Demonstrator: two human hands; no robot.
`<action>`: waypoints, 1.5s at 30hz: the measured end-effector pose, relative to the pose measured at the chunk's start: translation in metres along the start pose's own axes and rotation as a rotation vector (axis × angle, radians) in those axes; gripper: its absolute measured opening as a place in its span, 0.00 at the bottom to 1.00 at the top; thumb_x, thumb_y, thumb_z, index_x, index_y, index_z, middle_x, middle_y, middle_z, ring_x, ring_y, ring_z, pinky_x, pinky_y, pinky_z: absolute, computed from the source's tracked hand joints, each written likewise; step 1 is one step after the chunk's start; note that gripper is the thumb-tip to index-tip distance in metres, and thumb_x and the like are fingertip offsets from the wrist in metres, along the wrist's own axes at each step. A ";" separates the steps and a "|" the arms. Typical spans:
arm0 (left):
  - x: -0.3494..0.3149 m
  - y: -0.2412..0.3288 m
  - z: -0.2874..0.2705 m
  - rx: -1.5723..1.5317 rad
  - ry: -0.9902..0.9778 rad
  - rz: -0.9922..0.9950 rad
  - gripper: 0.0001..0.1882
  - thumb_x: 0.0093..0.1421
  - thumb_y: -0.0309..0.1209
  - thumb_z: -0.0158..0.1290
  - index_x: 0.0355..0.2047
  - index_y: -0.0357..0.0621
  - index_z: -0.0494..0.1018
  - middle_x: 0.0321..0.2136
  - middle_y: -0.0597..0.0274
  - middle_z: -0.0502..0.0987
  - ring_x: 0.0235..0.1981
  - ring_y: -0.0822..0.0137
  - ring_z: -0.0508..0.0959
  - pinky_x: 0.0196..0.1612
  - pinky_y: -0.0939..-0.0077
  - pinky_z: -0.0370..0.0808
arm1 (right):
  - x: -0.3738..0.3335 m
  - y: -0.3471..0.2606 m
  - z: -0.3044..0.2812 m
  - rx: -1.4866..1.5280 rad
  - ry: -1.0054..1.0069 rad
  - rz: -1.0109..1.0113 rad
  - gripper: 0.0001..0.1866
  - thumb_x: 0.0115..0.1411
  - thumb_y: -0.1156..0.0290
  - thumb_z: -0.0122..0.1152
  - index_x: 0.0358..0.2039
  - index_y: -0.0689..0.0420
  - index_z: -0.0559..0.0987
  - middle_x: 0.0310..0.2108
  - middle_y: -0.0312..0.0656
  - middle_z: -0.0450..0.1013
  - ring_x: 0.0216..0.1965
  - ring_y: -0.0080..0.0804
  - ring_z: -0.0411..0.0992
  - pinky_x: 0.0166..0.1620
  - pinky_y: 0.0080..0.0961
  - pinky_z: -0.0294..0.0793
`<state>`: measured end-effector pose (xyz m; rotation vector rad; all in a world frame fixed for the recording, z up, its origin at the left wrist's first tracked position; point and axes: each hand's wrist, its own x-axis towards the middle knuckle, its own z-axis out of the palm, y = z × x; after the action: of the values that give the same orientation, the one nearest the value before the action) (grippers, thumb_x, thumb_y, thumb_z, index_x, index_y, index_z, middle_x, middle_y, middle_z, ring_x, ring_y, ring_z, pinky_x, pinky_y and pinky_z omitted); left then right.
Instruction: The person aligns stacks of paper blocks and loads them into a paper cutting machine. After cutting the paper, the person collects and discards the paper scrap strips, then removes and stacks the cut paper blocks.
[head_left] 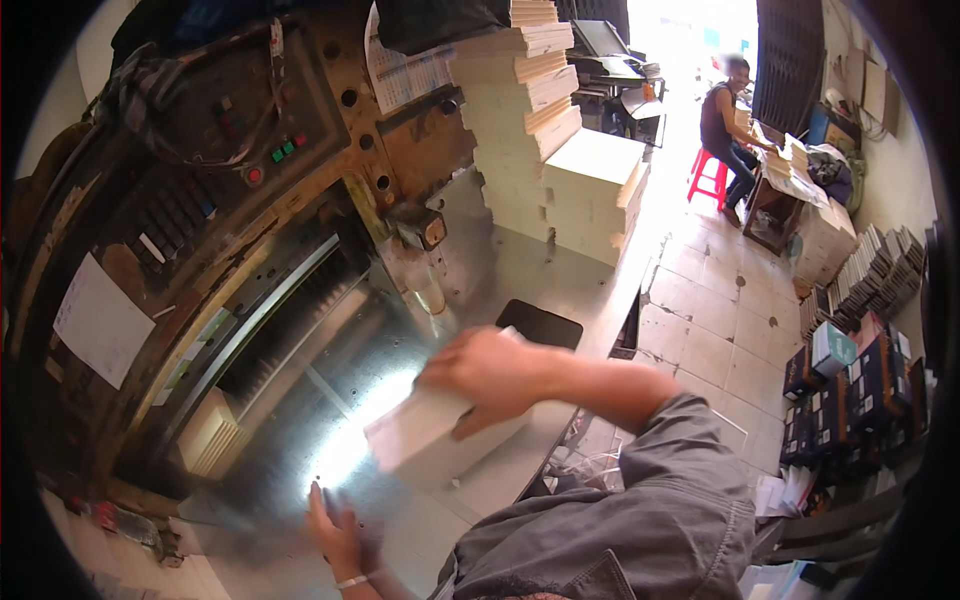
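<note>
My right hand (pixel 488 375) reaches across a white paper stack (pixel 430 435), its fingers over the far side and the thumb bent down on the near side. The stack is slightly blurred and rests on the shiny metal table of a paper cutter (pixel 310 400). My left hand (pixel 335 530) is apart from the stack, low over the table, with fingers stretched out and nothing in them. A second small paper stack (pixel 212 435) sits by the cutter's slot, left of my hands. Beyond my right hand lies a flat black rectangular object (pixel 545 322).
Tall paper stacks (pixel 515 130) stand at the table's far end. A control panel (pixel 255 150) with coloured buttons and a loose sheet (pixel 100 320) are on the cutter. A person (pixel 725 120) sits on a red stool (pixel 708 177). Dark boxes (pixel 850 390) line the right wall.
</note>
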<state>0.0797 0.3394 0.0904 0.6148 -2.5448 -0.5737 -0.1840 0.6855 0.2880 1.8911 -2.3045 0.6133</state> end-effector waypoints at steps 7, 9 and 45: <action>-0.070 0.062 0.028 -0.855 -0.061 -0.169 0.42 0.60 0.45 0.66 0.67 0.33 0.64 0.59 0.49 0.74 0.62 0.56 0.72 0.66 0.57 0.67 | 0.068 -0.049 0.076 0.061 -0.150 -0.338 0.31 0.41 0.52 0.75 0.42 0.59 0.81 0.38 0.46 0.80 0.40 0.47 0.81 0.47 0.41 0.77; -0.080 0.053 0.034 -0.826 -0.064 -0.159 0.41 0.59 0.42 0.68 0.66 0.33 0.65 0.58 0.49 0.75 0.60 0.57 0.73 0.64 0.58 0.69 | 0.076 -0.056 0.084 0.049 -0.147 -0.342 0.30 0.41 0.52 0.75 0.41 0.59 0.81 0.37 0.45 0.80 0.39 0.47 0.81 0.47 0.41 0.77; -0.062 0.050 0.045 -0.796 -0.029 -0.241 0.43 0.47 0.25 0.77 0.60 0.30 0.66 0.51 0.49 0.78 0.51 0.57 0.79 0.56 0.64 0.78 | -0.032 -0.020 0.134 1.317 0.314 0.220 0.24 0.57 0.71 0.78 0.52 0.60 0.78 0.47 0.35 0.78 0.51 0.22 0.73 0.56 0.27 0.73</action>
<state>0.0901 0.4246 0.0583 0.5989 -2.0114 -1.5666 -0.1339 0.6634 0.1602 1.5217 -1.9544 2.6772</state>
